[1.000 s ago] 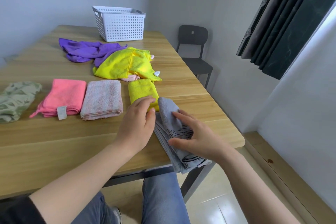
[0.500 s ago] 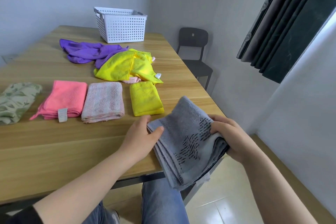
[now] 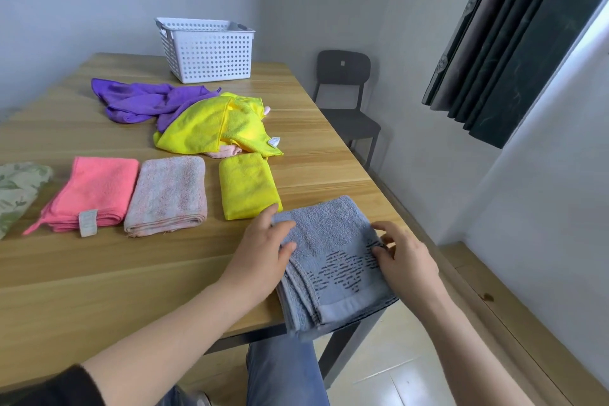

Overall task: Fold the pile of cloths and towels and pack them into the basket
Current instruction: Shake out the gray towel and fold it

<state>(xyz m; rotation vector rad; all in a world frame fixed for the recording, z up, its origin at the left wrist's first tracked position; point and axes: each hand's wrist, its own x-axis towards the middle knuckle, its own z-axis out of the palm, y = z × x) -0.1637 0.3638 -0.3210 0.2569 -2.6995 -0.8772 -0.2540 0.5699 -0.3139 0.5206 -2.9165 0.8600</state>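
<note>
A folded grey towel [image 3: 333, 241] with a dark dashed pattern lies on the near right corner of the wooden table [image 3: 99, 280], its near end hanging slightly over the edge. My left hand [image 3: 260, 257] grips its left edge, thumb on top. My right hand [image 3: 408, 260] pinches its right edge with curled fingers. To the left lie a folded yellow cloth [image 3: 247, 188], a pale pink towel [image 3: 168, 194], a bright pink cloth [image 3: 95, 191] and a green patterned cloth [image 3: 16, 188]. An unfolded yellow cloth [image 3: 211, 125] and purple cloth [image 3: 138, 99] lie heaped behind. The white perforated basket [image 3: 211, 56] stands at the far end.
A dark chair [image 3: 346, 89] stands beyond the table's right side by the wall. A dark curtain [image 3: 514, 43] hangs at the right. My legs in jeans [image 3: 283, 372] show under the table's near edge.
The grey towel, held up off the table's corner before, has been brought forward and laid flat on the table beside the folded yellow cloth. Both hands stay at its edges.
</note>
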